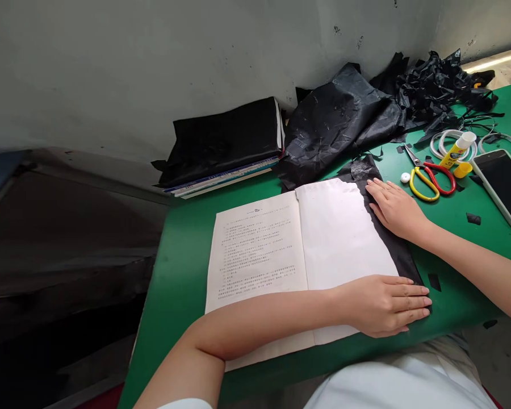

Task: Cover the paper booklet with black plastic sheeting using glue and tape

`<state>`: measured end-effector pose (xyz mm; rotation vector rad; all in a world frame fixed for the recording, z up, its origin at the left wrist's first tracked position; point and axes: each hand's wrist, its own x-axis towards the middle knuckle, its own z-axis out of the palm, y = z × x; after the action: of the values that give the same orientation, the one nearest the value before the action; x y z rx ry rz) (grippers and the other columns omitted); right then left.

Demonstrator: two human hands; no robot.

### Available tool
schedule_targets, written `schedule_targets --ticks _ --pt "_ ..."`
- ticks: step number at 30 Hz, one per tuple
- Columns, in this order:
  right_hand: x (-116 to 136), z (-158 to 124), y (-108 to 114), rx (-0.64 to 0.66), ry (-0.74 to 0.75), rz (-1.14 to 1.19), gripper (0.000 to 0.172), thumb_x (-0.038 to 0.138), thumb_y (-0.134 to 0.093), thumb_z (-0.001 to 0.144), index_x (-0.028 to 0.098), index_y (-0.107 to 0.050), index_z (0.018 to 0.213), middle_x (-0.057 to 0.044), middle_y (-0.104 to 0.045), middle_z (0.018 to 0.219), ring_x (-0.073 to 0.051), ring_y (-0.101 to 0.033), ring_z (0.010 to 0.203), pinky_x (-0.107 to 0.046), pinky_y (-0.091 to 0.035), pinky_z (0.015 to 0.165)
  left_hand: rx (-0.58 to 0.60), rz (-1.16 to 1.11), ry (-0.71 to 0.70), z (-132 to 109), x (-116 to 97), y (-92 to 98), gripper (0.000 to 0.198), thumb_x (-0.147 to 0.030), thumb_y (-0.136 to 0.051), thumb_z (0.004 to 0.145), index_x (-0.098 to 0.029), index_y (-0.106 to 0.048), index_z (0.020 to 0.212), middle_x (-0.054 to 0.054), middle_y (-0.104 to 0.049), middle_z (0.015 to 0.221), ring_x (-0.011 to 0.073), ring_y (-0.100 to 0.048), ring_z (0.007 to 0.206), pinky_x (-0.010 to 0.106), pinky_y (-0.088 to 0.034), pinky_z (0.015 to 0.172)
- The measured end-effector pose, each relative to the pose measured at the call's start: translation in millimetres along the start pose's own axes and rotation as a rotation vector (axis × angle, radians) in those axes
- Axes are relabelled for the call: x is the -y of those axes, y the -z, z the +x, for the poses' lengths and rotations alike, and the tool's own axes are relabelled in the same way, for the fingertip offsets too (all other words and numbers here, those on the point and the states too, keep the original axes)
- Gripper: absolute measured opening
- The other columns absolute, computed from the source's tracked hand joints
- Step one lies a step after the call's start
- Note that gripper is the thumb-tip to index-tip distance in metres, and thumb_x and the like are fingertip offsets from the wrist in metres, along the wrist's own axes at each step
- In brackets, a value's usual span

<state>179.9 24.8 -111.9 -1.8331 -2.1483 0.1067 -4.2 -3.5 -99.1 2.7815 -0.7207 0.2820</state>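
Note:
An open book [255, 255] lies on the green table, printed page on the left, with a white sheet [336, 238] covering the right side. The sheet's right edge is ragged, and black wrapping paper [392, 236] shows beyond it. My left hand [385, 305] lies flat across the lower right corner, fingers stretched over the black edge, its forearm crossing the book. Flat on the black strip near the upper right corner rests my right hand [394, 207], fingers extended. Neither hand grips anything. What is under the palms is hidden.
Scissors [430, 179] with red and yellow handles lie right of the book, near a glue stick [457, 150], its yellow cap [463, 170], clear tape rolls [447, 143] and a phone [505, 187]. Behind are stacked books [225, 142], a large black sheet [340, 119] and crumpled black scraps [440, 91].

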Motion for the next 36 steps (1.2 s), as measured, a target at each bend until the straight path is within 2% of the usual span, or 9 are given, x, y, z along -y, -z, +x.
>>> schedule_targets --ticks 5,8,14,19,24,27,32,36 --pt "-0.8 -0.5 -3.8 -0.027 -0.002 -0.011 0.045 0.025 -0.035 0.102 0.009 -0.055 0.139 -0.015 -0.052 0.149 -0.026 -0.048 0.141 -0.050 -0.041 0.118 0.036 -0.038 0.003 -3.0 -0.7 4.8 0.051 -0.035 -0.033 0.102 -0.010 -0.061 0.137 0.006 -0.058 0.145 0.0212 -0.051 0.141 0.033 -0.045 0.121" --pt "-0.5 -0.9 -4.9 -0.041 0.001 -0.024 0.045 0.026 -0.034 0.103 0.009 -0.055 0.139 -0.014 -0.053 0.149 -0.026 -0.048 0.141 -0.049 -0.041 0.118 0.007 -0.064 0.012 -4.9 1.9 11.9 0.051 -0.038 -0.033 0.102 -0.013 -0.060 0.137 0.005 -0.056 0.148 0.0197 -0.048 0.143 0.032 -0.042 0.123" --pt "0.9 -0.8 -5.2 -0.084 0.018 -0.048 0.044 0.024 -0.034 0.103 0.008 -0.058 0.136 -0.014 -0.056 0.146 -0.027 -0.052 0.138 -0.048 -0.042 0.117 -0.022 -0.083 0.211 -13.5 18.6 23.8 0.052 -0.049 -0.038 0.101 -0.018 -0.059 0.137 0.009 -0.051 0.152 0.0226 -0.046 0.145 0.038 -0.038 0.124" --pt "0.1 -0.8 -7.6 -0.131 0.041 -0.058 0.041 0.024 -0.035 0.103 0.009 -0.060 0.131 -0.013 -0.059 0.143 -0.027 -0.055 0.135 -0.048 -0.043 0.115 0.009 -0.103 0.242 -21.7 30.5 19.6 0.052 -0.054 -0.041 0.099 -0.027 -0.056 0.140 0.006 -0.046 0.156 0.0233 -0.040 0.149 0.042 -0.032 0.127" --pt "-6.2 1.6 -1.6 -0.181 0.098 -0.063 0.037 0.025 -0.038 0.102 0.010 -0.060 0.128 -0.013 -0.063 0.138 -0.025 -0.058 0.130 -0.045 -0.043 0.115 0.003 -0.132 0.264 -24.4 30.7 14.2 0.048 -0.051 -0.040 0.100 -0.028 -0.058 0.138 0.004 -0.046 0.156 0.0235 -0.039 0.150 0.046 -0.030 0.127" --pt "-14.8 4.1 8.8 -0.250 0.015 -0.101 0.036 0.024 -0.041 0.099 0.010 -0.063 0.123 -0.017 -0.066 0.130 -0.028 -0.061 0.121 -0.049 -0.043 0.114 0.005 -0.152 0.280 -24.6 30.3 13.1 0.046 -0.049 -0.039 0.101 -0.030 -0.059 0.137 0.002 -0.047 0.156 0.0221 -0.039 0.150 0.045 -0.029 0.128" --pt "-31.4 1.4 20.9 -0.318 -0.224 -0.303 0.041 0.024 -0.044 0.092 0.006 -0.060 0.126 -0.025 -0.061 0.121 -0.040 -0.052 0.120 -0.062 -0.041 0.104 0.000 -0.144 0.278 -24.8 31.0 13.0 0.045 -0.050 -0.042 0.100 -0.031 -0.060 0.136 0.002 -0.047 0.156 0.0225 -0.039 0.150 0.045 -0.031 0.127" --pt "-39.1 -4.0 18.5 -0.300 -0.265 -0.407 0.035 0.025 -0.040 0.094 0.006 -0.064 0.111 -0.025 -0.060 0.114 -0.040 -0.050 0.116 -0.060 -0.043 0.100 -0.001 -0.117 0.271 -25.3 31.1 13.3 0.045 -0.049 -0.039 0.101 -0.030 -0.060 0.137 0.002 -0.047 0.156 0.0217 -0.039 0.150 0.045 -0.032 0.126"
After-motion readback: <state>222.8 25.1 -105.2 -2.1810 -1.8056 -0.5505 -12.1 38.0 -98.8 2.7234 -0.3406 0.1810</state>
